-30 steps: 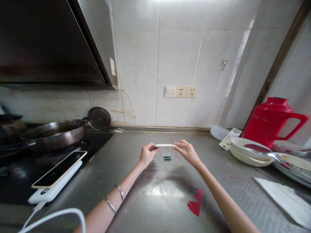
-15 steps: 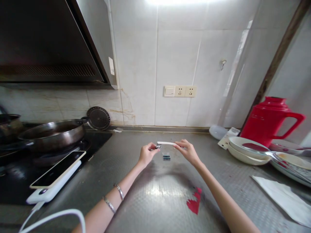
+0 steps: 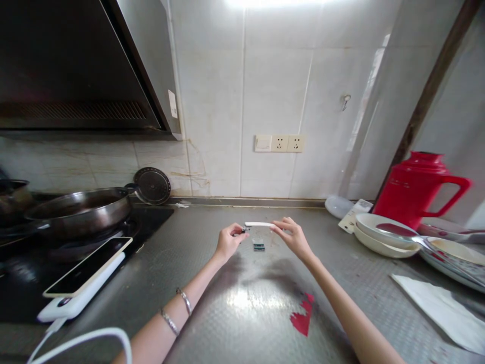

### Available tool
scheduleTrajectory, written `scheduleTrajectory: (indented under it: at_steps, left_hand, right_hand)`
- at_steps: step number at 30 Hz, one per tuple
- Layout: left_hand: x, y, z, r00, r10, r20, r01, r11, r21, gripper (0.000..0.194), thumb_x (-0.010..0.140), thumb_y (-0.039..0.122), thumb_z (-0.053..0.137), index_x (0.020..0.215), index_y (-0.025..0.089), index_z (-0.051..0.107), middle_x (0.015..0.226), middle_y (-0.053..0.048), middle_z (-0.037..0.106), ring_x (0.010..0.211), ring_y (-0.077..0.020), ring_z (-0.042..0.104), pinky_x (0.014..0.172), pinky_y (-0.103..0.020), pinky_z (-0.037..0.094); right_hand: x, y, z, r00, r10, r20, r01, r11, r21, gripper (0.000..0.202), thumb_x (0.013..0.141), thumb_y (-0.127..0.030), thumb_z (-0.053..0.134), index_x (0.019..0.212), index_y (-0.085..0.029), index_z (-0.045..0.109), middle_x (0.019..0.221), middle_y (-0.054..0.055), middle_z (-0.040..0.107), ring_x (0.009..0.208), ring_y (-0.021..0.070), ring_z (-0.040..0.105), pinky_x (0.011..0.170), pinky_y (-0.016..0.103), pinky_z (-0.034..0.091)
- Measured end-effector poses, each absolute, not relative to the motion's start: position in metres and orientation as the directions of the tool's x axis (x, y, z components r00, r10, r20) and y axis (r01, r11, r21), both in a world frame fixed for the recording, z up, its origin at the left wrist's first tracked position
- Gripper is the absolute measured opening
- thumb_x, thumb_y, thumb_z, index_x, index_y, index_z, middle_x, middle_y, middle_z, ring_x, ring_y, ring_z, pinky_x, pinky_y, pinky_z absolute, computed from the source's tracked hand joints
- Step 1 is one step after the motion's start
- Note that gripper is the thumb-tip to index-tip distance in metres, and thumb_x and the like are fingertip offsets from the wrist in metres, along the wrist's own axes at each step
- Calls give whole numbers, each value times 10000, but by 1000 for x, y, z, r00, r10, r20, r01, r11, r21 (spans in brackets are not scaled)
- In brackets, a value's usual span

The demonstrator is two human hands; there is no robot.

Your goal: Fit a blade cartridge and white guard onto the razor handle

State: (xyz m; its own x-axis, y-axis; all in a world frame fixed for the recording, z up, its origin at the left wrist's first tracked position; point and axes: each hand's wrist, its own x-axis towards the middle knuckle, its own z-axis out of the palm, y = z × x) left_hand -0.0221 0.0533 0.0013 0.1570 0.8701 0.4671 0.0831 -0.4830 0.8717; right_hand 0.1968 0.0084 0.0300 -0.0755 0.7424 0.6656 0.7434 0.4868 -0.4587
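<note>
Over the middle of the metal counter [image 3: 265, 328], my right hand [image 3: 291, 236] pinches one end of a slim white handle [image 3: 258, 224] and holds it level. My left hand [image 3: 229, 240] is closed on a small dark and silvery piece [image 3: 244, 231], just under the handle's left end. Whether the two parts touch, I cannot tell. Below them on the counter lies a small clear pack with dark strips [image 3: 259, 246], too small to name.
A torn red scrap [image 3: 302, 314] lies nearer me. On the left, a phone on a white power bank [image 3: 89, 285] and a pan [image 3: 83, 215] sit on the stove. A red thermos jug [image 3: 415, 189], stacked bowls [image 3: 384, 247] and a white napkin [image 3: 439, 308] stand or lie right.
The view has shifted very slightly. Both hands and the pieces they hold stay almost where they were.
</note>
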Motion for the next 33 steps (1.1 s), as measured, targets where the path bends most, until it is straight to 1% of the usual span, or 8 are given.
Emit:
scheduleTrajectory:
  at_steps: [3, 5, 9, 14, 19, 24, 29, 33]
  left_hand:
    - [-22, 52, 3, 155, 873, 463, 91, -479, 873, 177, 610, 296, 683, 621, 162, 567, 591, 21, 589, 588, -114, 551, 567, -205, 416]
    - [-22, 50, 3, 158, 876, 457, 91, -473, 876, 181, 609, 300, 685, 627, 160, 572, 603, 15, 598, 597, -117, 556, 564, -205, 417]
    - [-21, 51, 1, 175, 871, 459, 73, -477, 876, 178, 618, 300, 687, 647, 158, 584, 660, -10, 626, 639, -128, 572, 583, -212, 435]
    - [-21, 52, 2, 166, 873, 458, 82, -475, 876, 172, 610, 286, 689, 635, 161, 574, 626, 6, 613, 610, -121, 567, 570, -210, 436]
    - [-21, 50, 5, 172, 879, 445, 87, -464, 882, 184, 607, 295, 696, 644, 158, 577, 650, -8, 629, 629, -130, 578, 566, -209, 439]
    - [-21, 50, 5, 169, 877, 451, 74, -467, 881, 168, 610, 273, 691, 630, 162, 566, 612, 10, 613, 587, -118, 567, 546, -205, 428]
    - [-22, 50, 6, 183, 874, 451, 58, -467, 882, 171, 624, 271, 685, 640, 161, 556, 632, -2, 626, 609, -125, 583, 578, -216, 440]
    - [-21, 47, 10, 173, 875, 452, 51, -467, 883, 170, 614, 273, 689, 638, 163, 562, 632, 3, 623, 615, -126, 585, 576, -214, 438]
  right_hand:
    - [191, 6, 34, -123, 729, 673, 762, 504, -407, 418, 814, -554, 437, 901, -243, 703, 699, 47, 571, 734, 182, 502, 682, 295, 363]
    - [191, 7, 33, -112, 732, 672, 784, 481, -392, 409, 811, -556, 442, 888, -252, 704, 697, 41, 570, 737, 181, 504, 680, 295, 351]
    - [197, 9, 31, -51, 721, 691, 794, 449, -411, 417, 805, -562, 446, 859, -240, 704, 699, 40, 575, 737, 184, 506, 685, 299, 346]
    - [194, 6, 34, -116, 733, 671, 762, 499, -413, 406, 809, -553, 447, 908, -250, 699, 720, 43, 582, 758, 186, 509, 699, 301, 359]
    - [199, 10, 31, -47, 754, 655, 759, 454, -467, 429, 801, -572, 439, 861, -242, 706, 716, 49, 588, 744, 191, 507, 689, 303, 376]
    - [197, 8, 31, -108, 750, 652, 748, 494, -444, 383, 811, -543, 450, 885, -263, 701, 715, 33, 583, 744, 181, 512, 704, 297, 375]
    - [202, 12, 27, -57, 767, 640, 753, 454, -477, 418, 805, -562, 441, 844, -245, 710, 707, 46, 593, 724, 185, 509, 675, 293, 386]
    - [197, 8, 31, -59, 744, 665, 733, 485, -477, 398, 805, -547, 458, 866, -243, 707, 704, 43, 586, 729, 183, 506, 676, 288, 382]
